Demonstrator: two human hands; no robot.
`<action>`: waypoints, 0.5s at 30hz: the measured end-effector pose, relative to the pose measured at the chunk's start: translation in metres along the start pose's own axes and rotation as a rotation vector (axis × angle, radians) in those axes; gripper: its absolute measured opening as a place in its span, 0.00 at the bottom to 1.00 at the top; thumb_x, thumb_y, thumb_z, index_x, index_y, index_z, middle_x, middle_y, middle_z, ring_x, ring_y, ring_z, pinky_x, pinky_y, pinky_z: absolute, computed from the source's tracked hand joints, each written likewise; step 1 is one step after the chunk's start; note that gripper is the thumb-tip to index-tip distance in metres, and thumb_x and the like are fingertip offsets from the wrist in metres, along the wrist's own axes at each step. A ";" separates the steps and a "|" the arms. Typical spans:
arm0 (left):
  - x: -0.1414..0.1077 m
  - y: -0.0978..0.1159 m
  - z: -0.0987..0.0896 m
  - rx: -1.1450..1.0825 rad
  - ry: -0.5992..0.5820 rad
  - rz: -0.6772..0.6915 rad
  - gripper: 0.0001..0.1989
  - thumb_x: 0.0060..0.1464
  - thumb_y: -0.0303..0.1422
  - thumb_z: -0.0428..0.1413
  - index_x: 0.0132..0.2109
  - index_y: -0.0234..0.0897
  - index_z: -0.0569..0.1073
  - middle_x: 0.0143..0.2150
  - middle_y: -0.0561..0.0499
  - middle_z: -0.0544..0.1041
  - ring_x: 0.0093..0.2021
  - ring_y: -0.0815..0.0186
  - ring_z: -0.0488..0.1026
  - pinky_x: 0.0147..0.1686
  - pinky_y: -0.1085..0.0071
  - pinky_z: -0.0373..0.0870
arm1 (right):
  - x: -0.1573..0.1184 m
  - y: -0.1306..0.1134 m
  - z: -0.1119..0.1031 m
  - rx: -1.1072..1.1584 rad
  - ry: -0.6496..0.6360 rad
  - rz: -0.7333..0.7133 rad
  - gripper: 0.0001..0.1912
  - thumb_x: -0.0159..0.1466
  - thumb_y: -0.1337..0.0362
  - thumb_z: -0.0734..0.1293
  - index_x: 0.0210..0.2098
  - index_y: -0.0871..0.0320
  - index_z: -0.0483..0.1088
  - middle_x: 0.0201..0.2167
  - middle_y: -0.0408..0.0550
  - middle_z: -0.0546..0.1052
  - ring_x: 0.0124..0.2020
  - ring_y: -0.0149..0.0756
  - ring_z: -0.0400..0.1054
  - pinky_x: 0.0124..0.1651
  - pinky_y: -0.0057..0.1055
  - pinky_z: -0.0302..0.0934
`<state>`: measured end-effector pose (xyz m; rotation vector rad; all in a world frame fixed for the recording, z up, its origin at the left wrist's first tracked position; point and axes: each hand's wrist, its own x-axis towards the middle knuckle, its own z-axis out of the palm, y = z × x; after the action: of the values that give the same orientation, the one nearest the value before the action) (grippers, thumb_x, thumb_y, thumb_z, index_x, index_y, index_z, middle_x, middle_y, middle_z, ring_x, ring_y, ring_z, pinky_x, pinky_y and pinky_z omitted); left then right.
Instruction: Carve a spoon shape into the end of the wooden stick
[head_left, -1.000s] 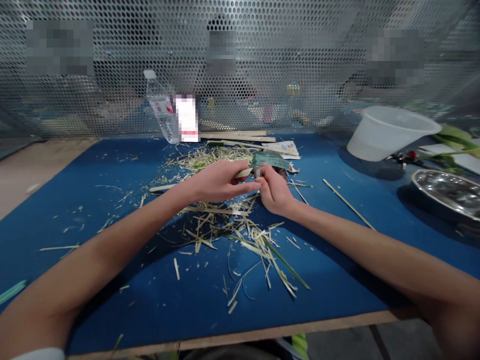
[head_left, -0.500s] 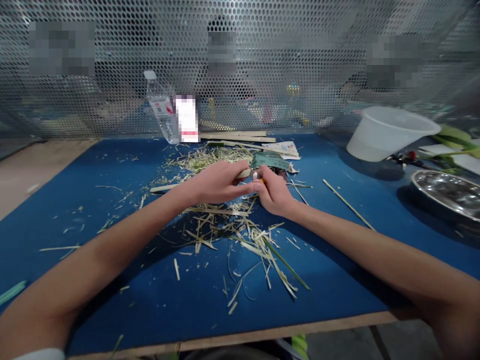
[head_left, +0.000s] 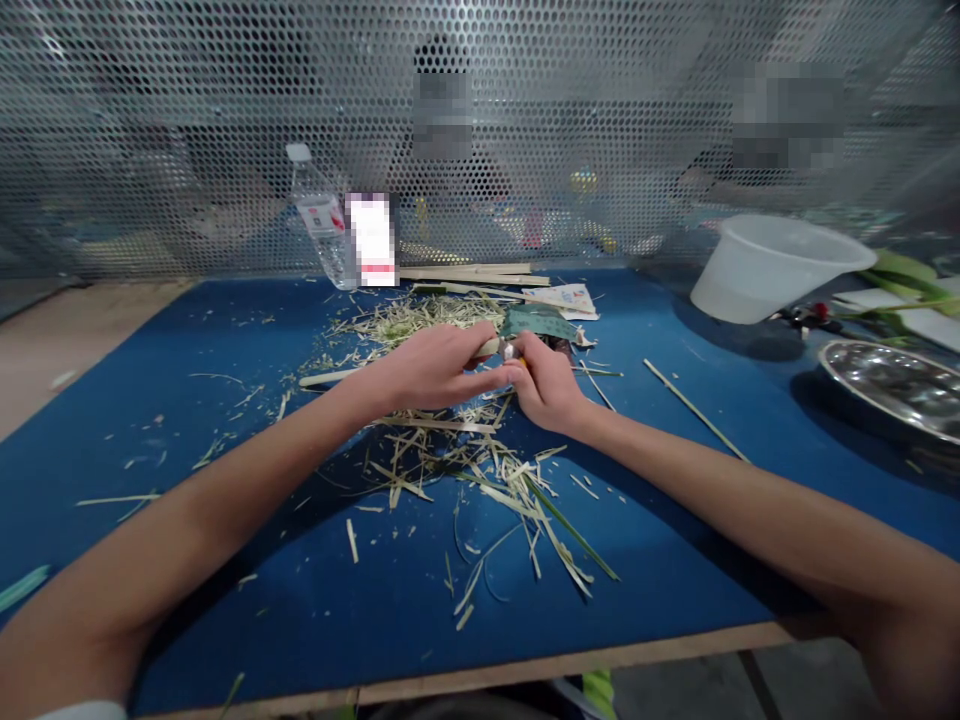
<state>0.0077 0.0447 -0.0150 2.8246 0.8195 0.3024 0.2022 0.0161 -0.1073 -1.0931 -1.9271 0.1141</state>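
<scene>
Over the middle of the blue work surface, my left hand (head_left: 442,368) is closed around a pale bamboo strip (head_left: 330,378). One end of the strip pokes out on the left, the other between thumb and fingers. My right hand (head_left: 549,385) meets it, fingers curled round a small tool with a bit of yellow-orange (head_left: 524,365) showing; the rest is hidden in the fist. My left thumb reaches to the right hand. Beneath and around both hands lie many thin shavings (head_left: 420,460). A dark green piece with faint print (head_left: 540,322) lies just behind the right hand.
A water bottle (head_left: 321,220) and a lit phone (head_left: 373,240) lean at the perforated metal screen (head_left: 262,100). Long strips (head_left: 465,272) lie along the back. On the right are a white plastic tub (head_left: 772,270), a steel bowl (head_left: 900,385), green leaves (head_left: 907,275) and a thin stick (head_left: 694,408).
Both hands keep almost the same place and grip. The whole view has shifted very slightly; nothing has been picked up or put down.
</scene>
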 end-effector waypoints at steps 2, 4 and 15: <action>0.000 0.000 0.000 0.004 0.003 0.002 0.20 0.62 0.52 0.48 0.33 0.41 0.57 0.24 0.53 0.66 0.22 0.67 0.57 0.25 0.67 0.47 | 0.000 0.001 0.000 -0.004 0.002 -0.001 0.12 0.69 0.52 0.56 0.34 0.52 0.57 0.27 0.43 0.68 0.26 0.33 0.59 0.30 0.33 0.49; 0.000 -0.001 0.000 0.003 0.002 0.004 0.20 0.62 0.52 0.47 0.32 0.41 0.56 0.23 0.53 0.65 0.21 0.68 0.56 0.25 0.67 0.47 | 0.000 0.001 0.000 -0.008 0.001 -0.004 0.12 0.69 0.51 0.56 0.34 0.52 0.57 0.27 0.43 0.68 0.26 0.33 0.59 0.30 0.33 0.49; -0.001 -0.001 0.002 -0.022 -0.011 0.001 0.20 0.63 0.52 0.46 0.33 0.41 0.56 0.24 0.53 0.65 0.22 0.68 0.56 0.25 0.67 0.48 | 0.000 0.000 -0.001 -0.007 0.009 -0.020 0.11 0.69 0.53 0.57 0.34 0.53 0.58 0.27 0.43 0.68 0.26 0.32 0.59 0.30 0.32 0.50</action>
<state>0.0070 0.0453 -0.0169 2.8040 0.8076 0.2933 0.2027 0.0154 -0.1067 -1.0773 -1.9313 0.0910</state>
